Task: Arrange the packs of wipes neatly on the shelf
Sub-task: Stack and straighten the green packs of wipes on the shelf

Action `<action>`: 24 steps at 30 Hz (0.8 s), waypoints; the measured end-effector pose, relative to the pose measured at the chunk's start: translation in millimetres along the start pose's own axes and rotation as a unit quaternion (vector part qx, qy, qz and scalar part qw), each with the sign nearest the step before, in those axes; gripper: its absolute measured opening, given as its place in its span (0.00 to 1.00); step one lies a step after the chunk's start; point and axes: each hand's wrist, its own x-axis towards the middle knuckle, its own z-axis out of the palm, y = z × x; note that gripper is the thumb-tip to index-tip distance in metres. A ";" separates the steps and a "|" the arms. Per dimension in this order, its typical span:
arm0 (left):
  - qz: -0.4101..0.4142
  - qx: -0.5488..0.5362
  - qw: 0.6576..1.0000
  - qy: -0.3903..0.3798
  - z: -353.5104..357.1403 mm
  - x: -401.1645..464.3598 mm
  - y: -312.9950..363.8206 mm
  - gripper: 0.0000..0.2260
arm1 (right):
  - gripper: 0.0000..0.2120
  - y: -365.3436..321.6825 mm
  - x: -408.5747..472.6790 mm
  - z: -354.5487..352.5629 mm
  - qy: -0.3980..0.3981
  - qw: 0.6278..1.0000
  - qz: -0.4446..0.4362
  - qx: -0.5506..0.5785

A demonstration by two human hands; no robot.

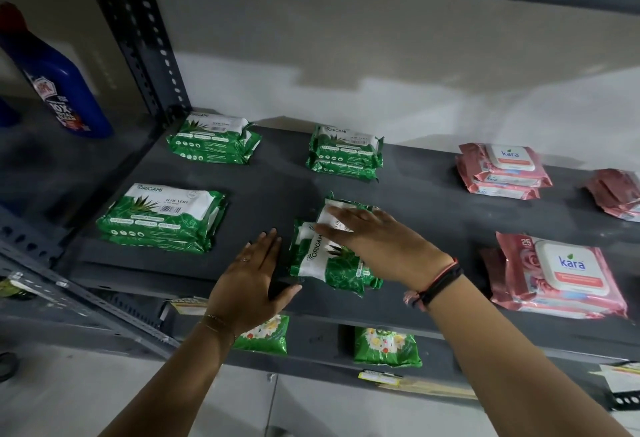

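Where the dark shelf (pixel 415 176) spreads widest, pink packs (pixel 561 277) marked "kara" lie at the right, one showing "25", their long sides running left to right. Green packs (pixel 162 218) reading "ORIGAMI" and "ALOE VERA" sit stacked at the left and back, lying the same way. Near the front middle, an untidy green pile (pixel 329 263) lies askew, its top pack turned so "ORIGAMI" runs toward the back. The right hand (pixel 374 232) rests flat on that pile, fingers spread. The left hand (pixel 252 280) lies open just beside it, thumb near the pack's edge. A blue bottle (pixel 59 83) reading "10X" stands far left.
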 end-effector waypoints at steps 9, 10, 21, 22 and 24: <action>0.003 -0.007 1.000 -0.008 1.1 0.2 -1.9 0.38 | 0.42 -4.0 3.6 7.1 0.036 0.994 0.098 0.034; 0.004 -0.009 1.000 -0.009 0.8 0.4 -1.9 0.38 | 0.42 -2.9 3.3 7.2 0.032 0.995 0.084 0.034; 0.011 -0.014 1.000 -0.003 0.2 0.9 -2.0 0.38 | 0.38 -3.9 5.1 12.9 0.075 0.993 0.071 0.059; 0.011 -0.015 1.000 -0.002 -0.2 0.9 -1.4 0.37 | 0.38 -4.2 5.1 13.3 0.079 0.992 0.073 0.061; 0.013 -0.011 1.000 0.000 -0.9 0.8 -0.6 0.37 | 0.38 -4.4 5.1 14.2 0.084 0.991 0.076 0.068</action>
